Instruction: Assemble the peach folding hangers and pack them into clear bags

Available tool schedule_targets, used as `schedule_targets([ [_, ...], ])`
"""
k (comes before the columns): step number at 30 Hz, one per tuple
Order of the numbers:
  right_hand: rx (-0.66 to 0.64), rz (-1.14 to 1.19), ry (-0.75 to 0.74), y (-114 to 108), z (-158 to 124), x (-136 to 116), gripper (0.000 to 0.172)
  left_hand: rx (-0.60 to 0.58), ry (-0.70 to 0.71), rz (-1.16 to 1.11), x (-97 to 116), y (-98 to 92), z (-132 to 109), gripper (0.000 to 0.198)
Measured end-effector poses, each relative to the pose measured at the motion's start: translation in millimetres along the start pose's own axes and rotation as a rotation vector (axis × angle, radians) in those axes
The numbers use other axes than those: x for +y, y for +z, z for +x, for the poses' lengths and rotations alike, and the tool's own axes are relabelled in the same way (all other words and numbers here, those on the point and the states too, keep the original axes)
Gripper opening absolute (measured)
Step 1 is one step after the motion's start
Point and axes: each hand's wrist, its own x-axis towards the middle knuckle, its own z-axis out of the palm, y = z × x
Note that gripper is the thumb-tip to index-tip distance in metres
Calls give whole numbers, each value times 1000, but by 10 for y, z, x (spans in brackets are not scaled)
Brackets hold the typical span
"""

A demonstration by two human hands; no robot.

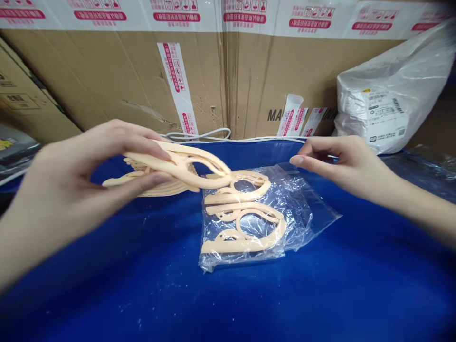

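Note:
My left hand [107, 161] is closed around a beige folding clothes hanger [192, 175], its looped end pointing right. Behind and below that hand, a stack of similar beige hangers [167, 190] lies on the blue table, partly hidden by my fingers. A clear plastic bag [302, 209] lies flat in the middle, with folded beige hangers [245, 244] inside it. The tip of the held hanger overlaps the bag's upper left part in view. My right hand [335, 159] is at the bag's upper right, thumb and curled fingers drawn together; whether they pinch anything is unclear.
Large cardboard boxes [249, 76] with printed white-and-red tape stand along the back of the blue table [228, 304]. A white cable [199, 135] runs in front of them. At right stands a white plastic package [377, 104] with a label. Another carton [28, 90] is at left.

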Motion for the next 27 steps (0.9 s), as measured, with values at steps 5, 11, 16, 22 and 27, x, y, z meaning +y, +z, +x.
schedule_targets([
  [5, -244, 375, 61, 107, -107, -211, 30, -121, 300, -121, 454, 267, -75, 8],
  [11, -414, 606, 242, 82, -116, -232, 20, -162, 323, -54, 502, 505, -78, 7],
  [16, -525, 571, 268, 76, -73, -190, 20, -160, 333, -4, 405, 579, -92, 10],
  [22, -391, 675, 343, 148, -70, -120, 15, -120, 438, 128, 440, 601, -146, 12],
  [27, -379, 840, 329, 199, -84, -107, 46, -157, 403, 98, 382, 614, -151, 7],
])
